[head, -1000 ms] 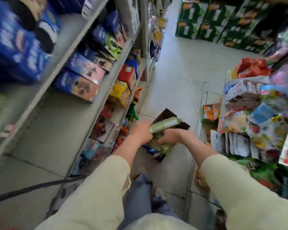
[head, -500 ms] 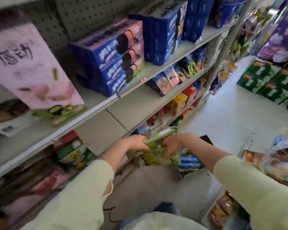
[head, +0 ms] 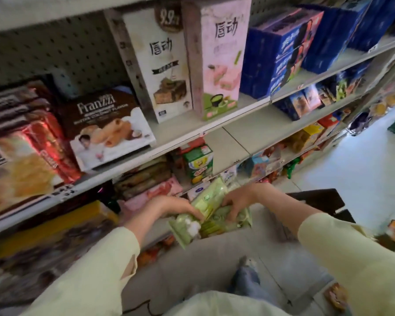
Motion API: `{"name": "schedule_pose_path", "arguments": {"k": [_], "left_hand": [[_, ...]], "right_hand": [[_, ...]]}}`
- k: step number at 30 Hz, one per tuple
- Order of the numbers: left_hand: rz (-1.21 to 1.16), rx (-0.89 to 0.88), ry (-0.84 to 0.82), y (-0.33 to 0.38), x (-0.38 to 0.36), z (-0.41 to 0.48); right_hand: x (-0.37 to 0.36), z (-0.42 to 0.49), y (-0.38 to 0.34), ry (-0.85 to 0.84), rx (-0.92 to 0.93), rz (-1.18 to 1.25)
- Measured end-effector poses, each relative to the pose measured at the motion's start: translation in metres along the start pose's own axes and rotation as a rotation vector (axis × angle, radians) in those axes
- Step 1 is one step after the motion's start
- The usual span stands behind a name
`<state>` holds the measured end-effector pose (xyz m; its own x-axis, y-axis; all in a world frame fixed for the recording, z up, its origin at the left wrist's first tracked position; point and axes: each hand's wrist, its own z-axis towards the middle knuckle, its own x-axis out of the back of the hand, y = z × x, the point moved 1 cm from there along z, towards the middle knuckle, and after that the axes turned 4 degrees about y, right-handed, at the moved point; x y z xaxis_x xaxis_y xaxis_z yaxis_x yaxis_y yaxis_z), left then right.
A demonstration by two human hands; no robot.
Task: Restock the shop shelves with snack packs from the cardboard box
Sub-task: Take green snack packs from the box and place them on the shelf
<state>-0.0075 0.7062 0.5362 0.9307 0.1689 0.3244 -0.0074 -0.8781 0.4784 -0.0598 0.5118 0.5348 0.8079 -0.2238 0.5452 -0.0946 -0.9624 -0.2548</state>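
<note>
I see the shelves (head: 237, 115) on my left, with two tall boxes (head: 214, 65) standing upright beside a flat brown box (head: 110, 131) and blue cartons (head: 281, 53) further right. The cardboard box (head: 317, 199) is on the floor behind my right arm, mostly hidden. Both my hands hold green packs (head: 205, 215) in front of the lower shelf; I count two, perhaps three, the blur makes it unsure. My left hand (head: 178, 206) curls its fingers over the near end, my right hand (head: 240, 201) grips the far end. The top pack's long axis runs from near-left up to far-right
</note>
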Motion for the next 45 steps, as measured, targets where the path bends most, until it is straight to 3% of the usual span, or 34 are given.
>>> {"name": "schedule_pose_path", "arguments": {"k": [6,15,22,33,45], "left_hand": [[-0.141,0.033,0.005,-0.077,0.005,-0.004],[-0.45,0.06,-0.052,-0.133,0.001,-0.079],[-0.652,0.013,0.222,-0.169,0.002,-0.099],[-0.393,-0.036,0.815,-0.185,0.001,-0.103],[-0.378,-0.091,1.078,-0.185,0.016,-0.042]], "right_hand": [[-0.008,0.005,-0.04,0.009,0.05,0.079],[0.002,0.018,-0.114,0.037,0.135,-0.076],[0.012,0.031,-0.132,0.133,0.223,-0.036],[0.046,0.053,-0.117,0.54,0.175,-0.069],[0.069,0.133,-0.135,0.607,0.381,-0.127]]}}
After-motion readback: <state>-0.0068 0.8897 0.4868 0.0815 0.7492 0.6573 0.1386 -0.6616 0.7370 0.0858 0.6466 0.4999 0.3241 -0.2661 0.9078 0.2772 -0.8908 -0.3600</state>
